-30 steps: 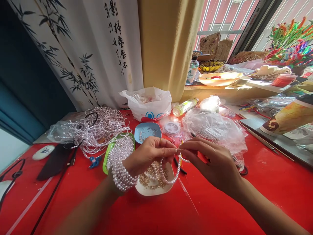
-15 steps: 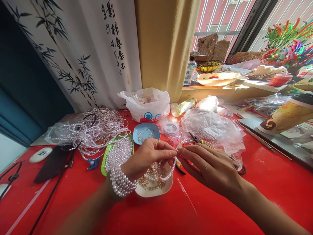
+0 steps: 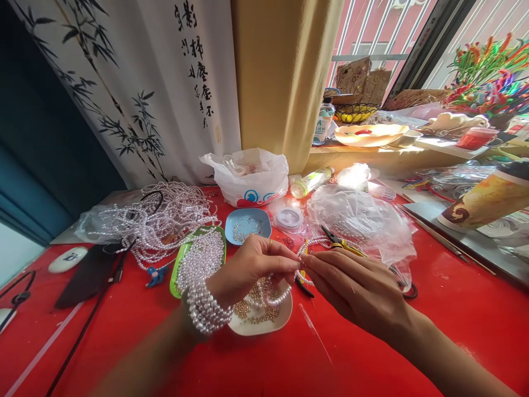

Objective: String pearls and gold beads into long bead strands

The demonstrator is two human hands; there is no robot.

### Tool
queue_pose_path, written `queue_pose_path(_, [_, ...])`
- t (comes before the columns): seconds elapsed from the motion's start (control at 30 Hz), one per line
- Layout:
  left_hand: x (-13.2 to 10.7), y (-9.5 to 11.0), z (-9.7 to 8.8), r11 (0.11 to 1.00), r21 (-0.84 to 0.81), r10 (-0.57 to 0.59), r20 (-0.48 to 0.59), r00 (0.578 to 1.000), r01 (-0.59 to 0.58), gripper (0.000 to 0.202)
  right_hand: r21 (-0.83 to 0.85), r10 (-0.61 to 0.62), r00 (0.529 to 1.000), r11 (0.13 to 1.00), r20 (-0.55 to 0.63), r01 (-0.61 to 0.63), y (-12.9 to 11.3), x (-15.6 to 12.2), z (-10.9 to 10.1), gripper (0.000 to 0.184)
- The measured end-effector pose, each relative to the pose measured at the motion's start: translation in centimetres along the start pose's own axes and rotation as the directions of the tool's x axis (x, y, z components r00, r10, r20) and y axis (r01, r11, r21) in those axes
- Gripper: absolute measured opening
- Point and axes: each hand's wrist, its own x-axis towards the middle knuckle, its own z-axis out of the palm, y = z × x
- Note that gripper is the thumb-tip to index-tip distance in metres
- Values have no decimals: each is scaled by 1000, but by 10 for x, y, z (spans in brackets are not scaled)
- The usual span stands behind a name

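My left hand and my right hand meet fingertip to fingertip above a white dish of small gold beads. Both pinch the same pearl strand, which loops down between them over the dish. Several turns of pearl beads wrap my left wrist. Yellow-handled pliers lie just behind my right hand. A green tray heaped with pearls sits left of my left hand.
On the red table are a pile of pearl strands, a blue dish, a thread spool, plastic bags, a white bag and a black cable. A cluttered windowsill runs along the right.
Both hands have sunk slightly toward the dish, and the hanging loop of pearls has shortened. My right hand has shifted lower, uncovering the pliers behind it.
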Motion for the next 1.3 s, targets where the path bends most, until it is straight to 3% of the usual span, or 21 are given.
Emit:
queue_pose_path(0.13, [-2,1,0,1000,20,1,-25,1000,0,7,220,216,976,951,27,-217,-7,8,-3,14])
queue_pose_path(0.23, [-4,4,2,998,62,-7,-47,999,10,11,375,389,913,833,124,-406,-10,15,-6,8])
queue_pose_path(0.37, [-7,7,8,990,138,-6,-114,993,21,10,490,537,737,552,410,-675,-9,24,-9,9])
queue_pose_path(0.47, [-10,7,13,971,237,36,-156,987,2,12,526,527,591,289,610,-800,-4,28,-10,11])
queue_pose_path(0.53, [-12,5,15,944,325,109,-167,980,-50,12,550,499,538,140,679,-823,-1,29,-9,12])
queue_pose_path(0.6, [-14,4,15,908,407,188,-171,967,-104,12,574,456,530,50,715,-817,2,27,-8,14])
queue_pose_path(0.67, [-15,3,15,867,476,255,-166,953,-149,12,591,425,543,25,724,-806,4,24,-8,16])
queue_pose_path(0.83, [-15,3,13,773,597,360,-135,923,-214,13,604,417,591,116,691,-789,7,22,-12,18])
queue_pose_path(0.93, [-15,2,14,697,681,417,-128,900,-226,12,568,443,576,166,687,-806,5,24,-13,16])
queue_pose_path(1.03, [-14,0,15,568,777,529,-93,844,-271,10,542,469,543,152,696,-826,2,26,-10,17])
queue_pose_path(1.1, [-13,-2,16,487,820,604,-67,794,-301,8,555,469,523,81,712,-828,2,25,-7,18])
queue_pose_path(1.2, [-13,-5,14,378,858,688,-8,725,-349,10,575,434,481,-111,762,-811,4,23,-4,18])
queue_pose_path(1.3, [-13,-9,11,183,882,755,156,637,-434,12,558,388,435,-302,813,-773,7,20,-2,19])
